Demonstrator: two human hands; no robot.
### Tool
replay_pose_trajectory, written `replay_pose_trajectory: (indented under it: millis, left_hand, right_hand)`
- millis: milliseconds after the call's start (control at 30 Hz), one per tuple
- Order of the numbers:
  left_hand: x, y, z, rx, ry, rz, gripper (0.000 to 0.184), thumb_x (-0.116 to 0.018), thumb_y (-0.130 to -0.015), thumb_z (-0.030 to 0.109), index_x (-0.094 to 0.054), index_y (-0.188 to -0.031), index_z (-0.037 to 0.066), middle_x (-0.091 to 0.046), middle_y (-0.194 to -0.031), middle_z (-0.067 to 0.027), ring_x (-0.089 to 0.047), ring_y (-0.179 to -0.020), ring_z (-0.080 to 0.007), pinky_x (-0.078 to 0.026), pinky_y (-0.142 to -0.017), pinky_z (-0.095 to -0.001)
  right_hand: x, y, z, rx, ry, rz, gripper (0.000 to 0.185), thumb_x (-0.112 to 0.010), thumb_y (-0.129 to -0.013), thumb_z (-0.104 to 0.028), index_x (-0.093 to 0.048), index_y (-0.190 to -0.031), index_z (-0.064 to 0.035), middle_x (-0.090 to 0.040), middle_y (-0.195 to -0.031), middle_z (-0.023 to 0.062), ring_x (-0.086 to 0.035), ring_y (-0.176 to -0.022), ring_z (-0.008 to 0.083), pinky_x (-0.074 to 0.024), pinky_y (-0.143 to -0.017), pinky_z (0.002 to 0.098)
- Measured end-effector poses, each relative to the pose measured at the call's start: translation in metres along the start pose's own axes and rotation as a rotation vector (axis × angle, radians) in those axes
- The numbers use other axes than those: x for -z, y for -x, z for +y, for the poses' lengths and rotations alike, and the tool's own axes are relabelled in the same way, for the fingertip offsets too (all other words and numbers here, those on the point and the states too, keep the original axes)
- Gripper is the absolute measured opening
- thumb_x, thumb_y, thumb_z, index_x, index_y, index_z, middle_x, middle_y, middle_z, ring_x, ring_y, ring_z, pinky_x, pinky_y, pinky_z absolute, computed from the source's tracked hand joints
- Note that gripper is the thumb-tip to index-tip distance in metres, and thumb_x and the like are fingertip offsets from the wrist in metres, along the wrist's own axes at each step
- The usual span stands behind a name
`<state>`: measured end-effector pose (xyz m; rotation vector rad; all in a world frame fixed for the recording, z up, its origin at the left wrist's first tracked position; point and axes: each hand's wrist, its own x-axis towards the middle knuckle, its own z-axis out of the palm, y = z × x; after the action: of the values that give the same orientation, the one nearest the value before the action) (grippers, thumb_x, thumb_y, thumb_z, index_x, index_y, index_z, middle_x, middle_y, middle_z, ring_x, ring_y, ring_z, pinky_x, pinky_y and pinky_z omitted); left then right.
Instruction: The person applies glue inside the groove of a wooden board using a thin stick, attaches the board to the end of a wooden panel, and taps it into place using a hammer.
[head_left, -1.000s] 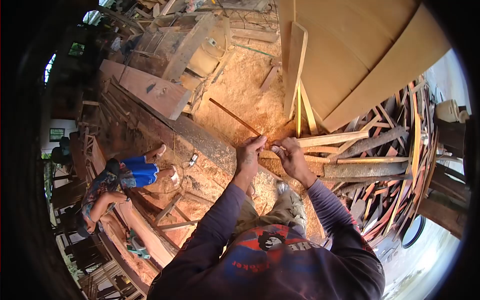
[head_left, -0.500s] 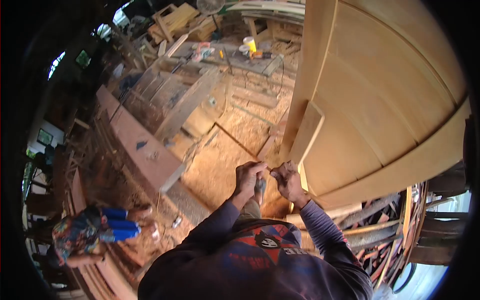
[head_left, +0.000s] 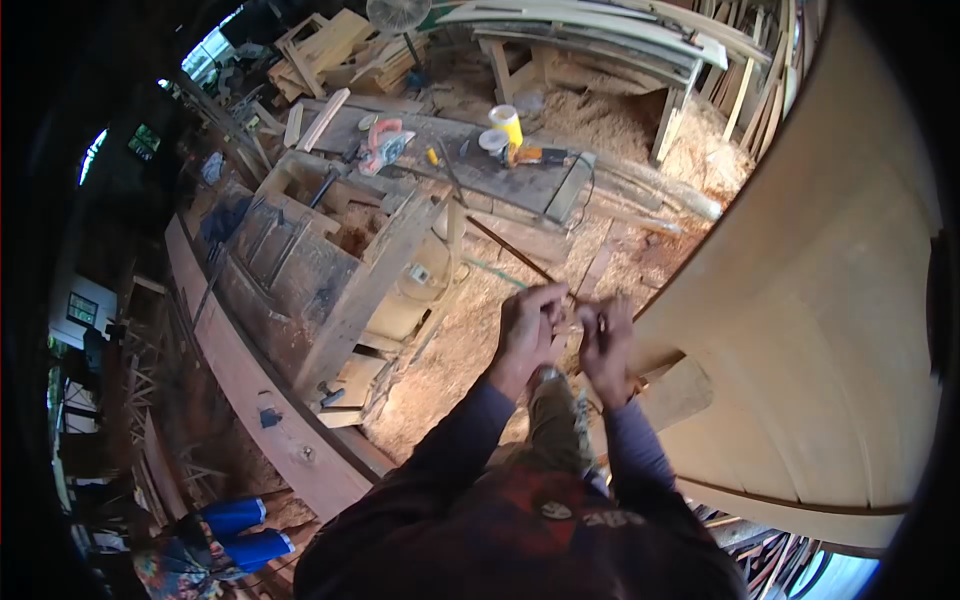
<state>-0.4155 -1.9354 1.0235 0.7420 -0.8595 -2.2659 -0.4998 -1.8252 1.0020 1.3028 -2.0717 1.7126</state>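
Observation:
My left hand (head_left: 528,335) and my right hand (head_left: 607,347) are raised close together in front of my body, with a small gap between them. The left fingers are curled in with the thumb against them; whatever they pinch, if anything, is too small to make out. My right hand is also closed, its fingers bent and slightly blurred, and I cannot see what lies inside it. Just right of that hand stands a large curved wooden panel (head_left: 800,330). A small flat board with a rounded corner (head_left: 682,392) is set against its lower part.
Ahead is a low bench (head_left: 470,165) holding a yellow container (head_left: 507,124), a power tool with an orange part (head_left: 524,155) and a red tool (head_left: 385,143). A wooden machine table (head_left: 300,265) and long plank (head_left: 260,390) lie left. A person in blue shorts (head_left: 250,535) is lower left. Sawdust covers the floor.
The view has turned and shifted, so the bench appears nearer and the panel further right and lower. My hands stay close together, now slightly further apart and blurred.

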Motion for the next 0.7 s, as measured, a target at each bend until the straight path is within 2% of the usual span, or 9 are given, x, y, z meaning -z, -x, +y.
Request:
replay_pose_trajectory:
  millis: [67,133,167,267,367,433,500,600,700]
  left_hand:
    - [0.009,-0.037,0.014,-0.157,0.037,0.067,0.021,-0.069,-0.092,0.01,-0.062,-0.072,0.009,-0.053,-0.067,0.0009,-0.049,-0.063,-0.0107,-0.038,-0.063,-0.0276]
    - [0.022,-0.07,0.05,-0.615,-0.255,0.439,0.022,-0.071,-0.088,0.014,-0.064,-0.07,0.004,-0.056,-0.067,0.0004,-0.05,-0.064,-0.0114,-0.04,-0.063,-0.0289]
    - [0.04,-0.091,0.08,-0.726,-0.174,0.513,0.021,-0.071,-0.089,0.013,-0.065,-0.072,0.004,-0.055,-0.068,0.0016,-0.05,-0.064,-0.0114,-0.04,-0.063,-0.0283]
    - [0.099,-0.129,0.175,-0.662,-0.192,0.373,0.015,-0.072,-0.089,0.012,-0.069,-0.077,0.003,-0.056,-0.069,0.0015,-0.047,-0.065,-0.0073,-0.036,-0.063,-0.0239]
    - [0.127,-0.155,0.207,-0.455,-0.554,0.387,0.017,-0.073,-0.089,0.006,-0.064,-0.075,0.008,-0.055,-0.071,0.0029,-0.048,-0.065,-0.0075,-0.038,-0.062,-0.0236]
    - [0.181,-0.168,0.2,-0.333,-0.664,0.326,0.013,-0.072,-0.09,0.009,-0.066,-0.079,0.005,-0.063,-0.075,-0.002,-0.053,-0.068,-0.0085,-0.04,-0.064,-0.0232]
    - [0.197,-0.184,0.177,-0.229,-0.693,0.318,0.013,-0.072,-0.09,0.011,-0.066,-0.08,0.005,-0.065,-0.077,-0.0037,-0.054,-0.069,-0.0091,-0.042,-0.065,-0.0235]
    - [0.169,-0.219,0.157,-0.068,-0.787,0.357,0.012,-0.072,-0.089,0.014,-0.069,-0.092,0.002,-0.069,-0.085,-0.0073,-0.064,-0.079,-0.0143,-0.049,-0.075,-0.0256]
    - [0.16,-0.296,0.135,0.082,-0.7,0.062,0.021,-0.07,-0.089,0.016,-0.071,-0.098,-0.003,-0.073,-0.088,-0.0091,-0.067,-0.074,-0.0144,-0.053,-0.074,-0.0268]
  right_hand:
    - [-0.043,-0.038,0.018,-0.118,-0.239,0.033,0.016,-0.068,-0.097,-0.014,-0.063,-0.091,-0.0004,-0.059,-0.084,0.0131,-0.055,-0.08,0.0262,-0.0433,-0.075,0.0375]
    - [-0.075,-0.093,0.029,-0.445,-0.804,0.342,0.019,-0.061,-0.104,-0.017,-0.061,-0.094,-0.0006,-0.064,-0.091,0.0044,-0.056,-0.082,0.0116,-0.0489,-0.082,0.0278]
    - [-0.077,-0.12,0.054,-0.522,-0.832,0.449,0.019,-0.061,-0.103,-0.02,-0.061,-0.097,-0.0023,-0.062,-0.09,0.0028,-0.055,-0.08,0.0104,-0.0497,-0.08,0.0272]
    - [-0.067,-0.18,0.12,-0.577,-0.5,0.423,0.032,-0.064,-0.102,-0.027,-0.069,-0.095,0.0039,-0.062,-0.081,0.0016,-0.053,-0.077,0.0093,-0.0444,-0.071,0.0258]
    - [-0.056,-0.236,0.162,-0.486,-0.497,0.556,0.039,-0.066,-0.101,-0.033,-0.072,-0.112,0.0037,-0.072,-0.099,0.0069,-0.063,-0.091,0.0123,-0.0489,-0.084,0.0279]
    - [-0.033,-0.269,0.186,-0.375,-0.361,0.587,0.038,-0.066,-0.102,-0.03,-0.071,-0.118,0.0031,-0.074,-0.104,0.0082,-0.066,-0.098,0.0135,-0.049,-0.086,0.0279]
    - [-0.019,-0.303,0.198,-0.412,-0.531,0.76,0.03,-0.067,-0.102,-0.024,-0.072,-0.118,0.0002,-0.074,-0.103,0.0069,-0.066,-0.091,0.0137,-0.049,-0.078,0.0267]
    - [-0.005,-0.31,0.241,-0.383,-0.467,0.905,0.026,-0.07,-0.1,-0.02,-0.072,-0.117,-0.0009,-0.074,-0.101,0.0063,-0.065,-0.085,0.0129,-0.0485,-0.075,0.0264]
    - [-0.003,-0.315,0.289,-0.331,-0.35,0.998,0.02,-0.07,-0.099,-0.017,-0.072,-0.112,-0.0025,-0.073,-0.099,0.0053,-0.065,-0.082,0.0127,-0.047,-0.071,0.0259]
